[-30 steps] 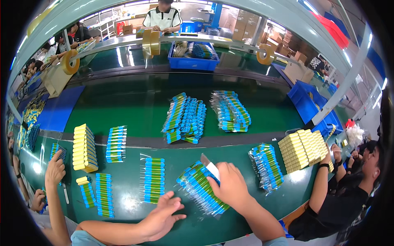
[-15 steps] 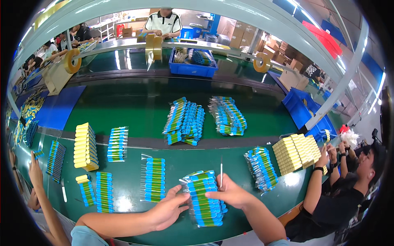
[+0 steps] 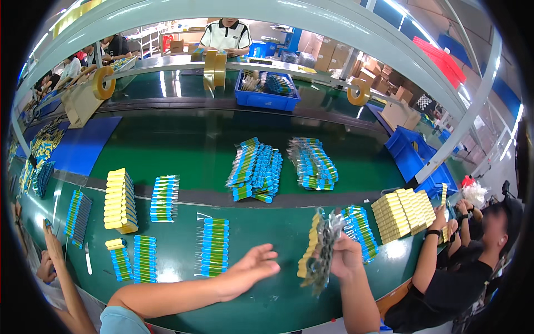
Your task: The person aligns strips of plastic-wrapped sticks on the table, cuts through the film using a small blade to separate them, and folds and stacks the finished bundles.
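My right hand [image 3: 347,257] grips a bundle of slim pieces [image 3: 319,257], turned on edge, with yellow ends on one side and grey, clear-wrapped parts facing me. The bundle is above the green table, left of a pile of blue-and-green wrapped pieces [image 3: 360,232]. My left hand [image 3: 249,274] is open beside it, fingers apart and empty. Left of that hand lies a row of blue-and-green pieces [image 3: 214,246] with thin ends sticking out. More rows [image 3: 145,258] and a stacked yellow block [image 3: 119,200] sit farther left. Motion blurs the bundle's details.
Two wrapped heaps [image 3: 257,170] [image 3: 313,163] lie on the belt ahead. A yellow stack [image 3: 403,213] stands right, near a co-worker's arm [image 3: 425,253]. A knife [image 3: 88,260] lies left near another person's hand [image 3: 54,245]. Blue bins [image 3: 268,100] and tape rolls [image 3: 103,83] are beyond.
The bundle has moved right and been turned from its blue-and-green face onto its edge in my right hand. My left hand has come off it and opened.
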Demonstrator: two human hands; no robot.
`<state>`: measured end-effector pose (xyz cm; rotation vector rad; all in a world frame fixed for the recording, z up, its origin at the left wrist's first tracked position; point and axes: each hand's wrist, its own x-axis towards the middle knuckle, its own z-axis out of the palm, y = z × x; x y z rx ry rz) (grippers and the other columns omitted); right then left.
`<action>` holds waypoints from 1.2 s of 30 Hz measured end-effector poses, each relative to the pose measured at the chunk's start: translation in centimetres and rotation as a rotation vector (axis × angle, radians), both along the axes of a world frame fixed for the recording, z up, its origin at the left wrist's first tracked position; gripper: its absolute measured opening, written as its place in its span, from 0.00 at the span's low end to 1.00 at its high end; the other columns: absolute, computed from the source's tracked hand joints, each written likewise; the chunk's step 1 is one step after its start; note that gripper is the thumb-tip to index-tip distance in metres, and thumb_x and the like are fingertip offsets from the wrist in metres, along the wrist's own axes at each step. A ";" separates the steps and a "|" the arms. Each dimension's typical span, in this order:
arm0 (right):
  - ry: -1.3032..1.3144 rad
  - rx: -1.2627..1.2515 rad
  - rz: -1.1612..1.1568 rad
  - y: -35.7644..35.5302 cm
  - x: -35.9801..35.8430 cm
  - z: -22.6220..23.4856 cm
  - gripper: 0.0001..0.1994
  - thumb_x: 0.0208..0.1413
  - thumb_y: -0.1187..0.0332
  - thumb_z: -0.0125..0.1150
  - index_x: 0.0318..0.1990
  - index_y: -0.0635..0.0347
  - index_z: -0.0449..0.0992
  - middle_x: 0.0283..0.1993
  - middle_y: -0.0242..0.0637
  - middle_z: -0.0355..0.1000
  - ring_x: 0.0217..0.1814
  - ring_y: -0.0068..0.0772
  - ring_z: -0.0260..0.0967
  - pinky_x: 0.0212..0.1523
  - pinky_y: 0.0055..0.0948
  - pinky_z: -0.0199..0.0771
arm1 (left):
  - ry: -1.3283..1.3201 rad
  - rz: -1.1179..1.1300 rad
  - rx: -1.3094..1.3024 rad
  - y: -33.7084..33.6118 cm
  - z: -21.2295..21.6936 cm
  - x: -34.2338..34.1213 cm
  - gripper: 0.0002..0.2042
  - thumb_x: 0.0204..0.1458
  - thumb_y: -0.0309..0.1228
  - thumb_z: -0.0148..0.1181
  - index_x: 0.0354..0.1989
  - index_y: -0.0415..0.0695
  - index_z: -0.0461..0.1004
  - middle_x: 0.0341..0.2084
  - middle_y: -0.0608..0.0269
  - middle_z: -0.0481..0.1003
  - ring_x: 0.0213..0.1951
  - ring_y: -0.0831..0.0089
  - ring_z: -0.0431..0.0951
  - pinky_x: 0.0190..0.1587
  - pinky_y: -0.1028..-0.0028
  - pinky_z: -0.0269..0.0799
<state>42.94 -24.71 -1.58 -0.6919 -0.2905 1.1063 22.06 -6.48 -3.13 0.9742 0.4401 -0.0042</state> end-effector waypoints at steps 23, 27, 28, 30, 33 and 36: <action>0.003 -0.057 0.169 1.7 -3.8 -3.8 0.36 0.63 0.58 0.57 0.73 0.59 0.49 0.70 0.48 0.60 0.68 0.43 0.65 0.66 0.44 0.69 | -0.328 -0.246 1.294 0.3 5.2 2.3 0.21 0.54 0.36 0.68 0.55 0.43 0.75 0.52 0.52 0.64 0.52 0.53 0.65 0.56 0.58 0.66; -0.064 -0.167 0.090 0.1 -3.3 -2.7 0.30 0.56 0.73 0.62 0.63 0.50 0.54 0.60 0.42 0.67 0.60 0.36 0.69 0.59 0.39 0.71 | -0.392 -0.312 1.392 1.8 4.8 1.8 0.19 0.53 0.36 0.68 0.53 0.47 0.76 0.50 0.52 0.65 0.51 0.51 0.65 0.55 0.55 0.65; -0.161 -0.180 0.024 -0.6 -3.0 -1.7 0.28 0.53 0.76 0.64 0.59 0.50 0.57 0.58 0.39 0.68 0.58 0.34 0.70 0.58 0.37 0.70 | -0.448 -0.355 1.443 1.9 4.9 1.9 0.19 0.53 0.35 0.68 0.53 0.46 0.76 0.47 0.51 0.66 0.51 0.51 0.65 0.55 0.56 0.65; -0.363 -0.154 -0.116 -2.2 -2.3 0.3 0.27 0.53 0.80 0.64 0.55 0.49 0.56 0.60 0.32 0.59 0.63 0.23 0.58 0.64 0.27 0.56 | -0.459 -0.326 1.337 1.3 6.3 2.0 0.20 0.54 0.31 0.67 0.55 0.44 0.75 0.43 0.53 0.68 0.49 0.58 0.68 0.52 0.60 0.67; -0.462 -0.203 -0.472 -5.9 -0.9 3.2 0.26 0.52 0.81 0.63 0.55 0.50 0.59 0.58 0.33 0.61 0.62 0.26 0.61 0.62 0.31 0.62 | -0.374 -0.224 0.880 1.8 6.7 2.0 0.24 0.55 0.23 0.64 0.62 0.42 0.70 0.47 0.59 0.68 0.46 0.72 0.73 0.48 0.72 0.69; -0.696 -0.178 -0.629 -8.2 2.6 7.3 0.25 0.53 0.82 0.61 0.54 0.50 0.59 0.56 0.35 0.64 0.59 0.29 0.65 0.60 0.36 0.67 | -0.389 -0.197 0.538 2.4 5.7 1.8 0.26 0.56 0.22 0.63 0.65 0.42 0.66 0.50 0.60 0.67 0.47 0.73 0.72 0.48 0.73 0.69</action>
